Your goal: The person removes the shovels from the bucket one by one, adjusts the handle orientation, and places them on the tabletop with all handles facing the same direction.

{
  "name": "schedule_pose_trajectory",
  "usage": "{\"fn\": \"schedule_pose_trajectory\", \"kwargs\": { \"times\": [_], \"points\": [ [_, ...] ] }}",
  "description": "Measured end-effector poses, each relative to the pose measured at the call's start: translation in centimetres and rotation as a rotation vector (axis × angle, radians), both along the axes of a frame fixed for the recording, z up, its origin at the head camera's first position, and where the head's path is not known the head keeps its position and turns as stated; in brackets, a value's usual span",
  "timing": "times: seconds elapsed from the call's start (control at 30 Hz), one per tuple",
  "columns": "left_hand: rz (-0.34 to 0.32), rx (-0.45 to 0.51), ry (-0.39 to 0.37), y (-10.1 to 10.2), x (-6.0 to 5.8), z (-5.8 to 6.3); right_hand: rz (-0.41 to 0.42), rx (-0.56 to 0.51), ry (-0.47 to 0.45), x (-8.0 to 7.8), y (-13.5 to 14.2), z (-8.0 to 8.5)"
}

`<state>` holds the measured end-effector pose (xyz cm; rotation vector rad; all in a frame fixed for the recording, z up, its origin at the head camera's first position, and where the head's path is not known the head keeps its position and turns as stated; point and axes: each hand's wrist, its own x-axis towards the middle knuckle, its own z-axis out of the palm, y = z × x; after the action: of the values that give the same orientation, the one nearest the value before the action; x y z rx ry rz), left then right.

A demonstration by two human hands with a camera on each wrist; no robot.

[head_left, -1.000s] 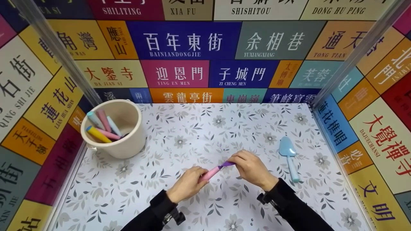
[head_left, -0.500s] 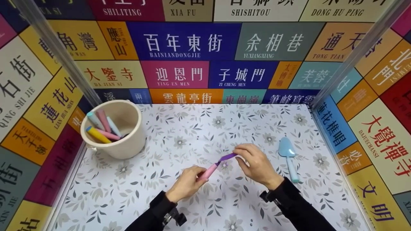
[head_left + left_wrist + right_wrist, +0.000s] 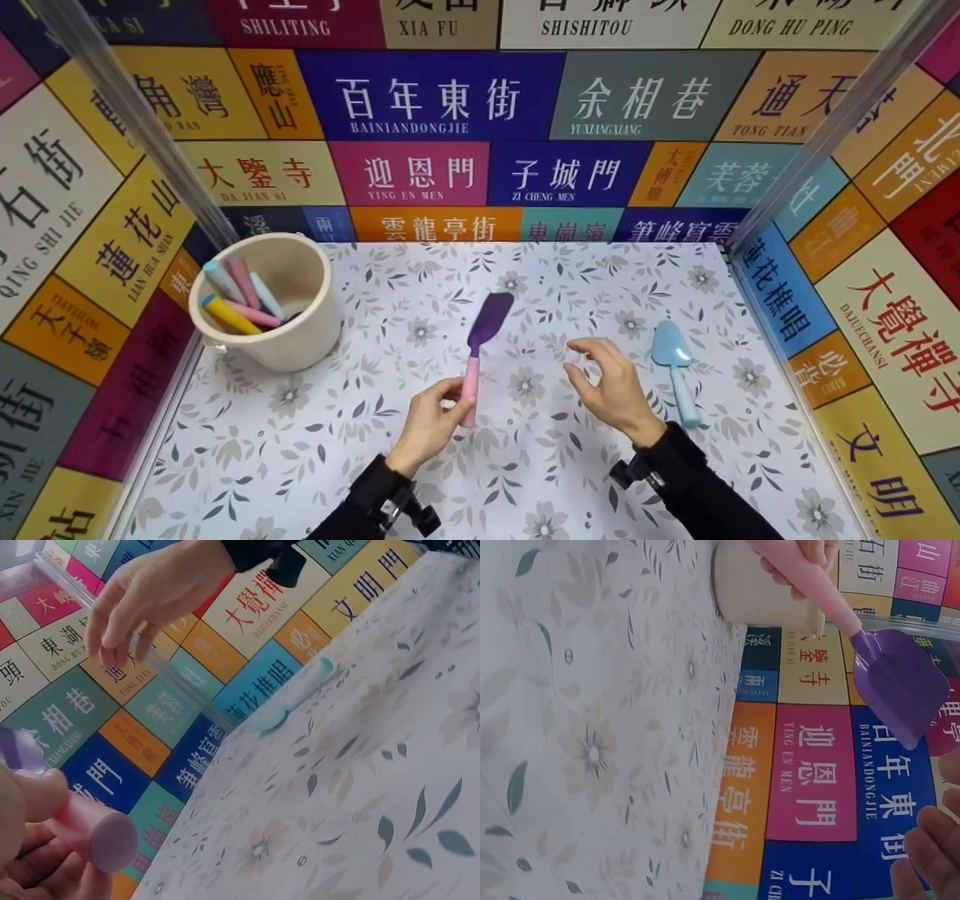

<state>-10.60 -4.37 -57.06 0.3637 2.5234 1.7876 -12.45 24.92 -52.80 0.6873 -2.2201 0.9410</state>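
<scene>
My left hand (image 3: 433, 421) holds a toy shovel (image 3: 490, 321) by its pink handle, thumb and fingers closed round it. The purple blade points away from me over the table; in the right wrist view the shovel's blade (image 3: 900, 682) shows its broad face. From the left wrist, the round end of the pink handle (image 3: 112, 842) sticks out of the grip. My right hand (image 3: 616, 391) hovers to the right of the shovel, fingers loosely bent and apart, holding nothing. A light blue toy trowel (image 3: 671, 348) lies on the table just beyond it on the right.
A cream bucket (image 3: 319, 337) stands at the back left, with several coloured handles (image 3: 229, 313) poking up inside. The floral tabletop (image 3: 465, 487) is bounded by sign-covered walls (image 3: 420, 97) at the back and both sides.
The right hand has let go of the purple blade and drawn off to the right. The left hand has turned the shovel from slanting rightward to nearly straight away from me.
</scene>
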Motion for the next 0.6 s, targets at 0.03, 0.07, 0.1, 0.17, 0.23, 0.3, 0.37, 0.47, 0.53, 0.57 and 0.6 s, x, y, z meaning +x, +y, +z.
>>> {"fn": "schedule_pose_trajectory", "kwargs": {
  "times": [0.03,0.07,0.1,0.17,0.23,0.3,0.37,0.47,0.53,0.57,0.6],
  "points": [
    [0.013,0.012,-0.011,0.2,0.0,0.0,-0.002,-0.016,-0.038,0.1,-0.3,-0.2],
    [0.022,0.024,-0.016,0.4,0.0,0.1,0.000,-0.036,-0.086,0.3,-0.6,-0.3],
    [0.032,0.032,-0.020,0.7,0.1,0.1,0.003,-0.062,-0.143,0.4,-0.9,-0.5],
    [0.043,0.048,-0.026,1.3,0.1,0.1,0.007,-0.122,-0.274,0.7,-1.6,-0.6],
    [0.048,0.066,-0.023,2.0,0.2,0.2,0.008,-0.191,-0.405,0.9,-2.4,-0.4],
    [0.050,0.080,-0.018,2.6,0.3,0.2,0.004,-0.259,-0.521,1.0,-3.2,-0.3],
    [0.052,0.093,0.000,3.3,0.4,0.1,0.001,-0.331,-0.620,0.9,-4.0,-0.1],
    [0.058,0.091,0.035,4.3,0.6,0.1,-0.003,-0.430,-0.743,0.6,-5.1,0.0],
    [0.064,0.091,0.055,4.9,0.7,0.1,-0.005,-0.488,-0.816,0.5,-5.7,0.1],
    [0.066,0.089,0.059,5.1,0.8,0.1,-0.006,-0.515,-0.851,0.4,-6.0,0.1],
    [0.068,0.087,0.069,5.4,0.9,0.0,-0.006,-0.542,-0.879,0.3,-6.2,0.1]
  ]
}}
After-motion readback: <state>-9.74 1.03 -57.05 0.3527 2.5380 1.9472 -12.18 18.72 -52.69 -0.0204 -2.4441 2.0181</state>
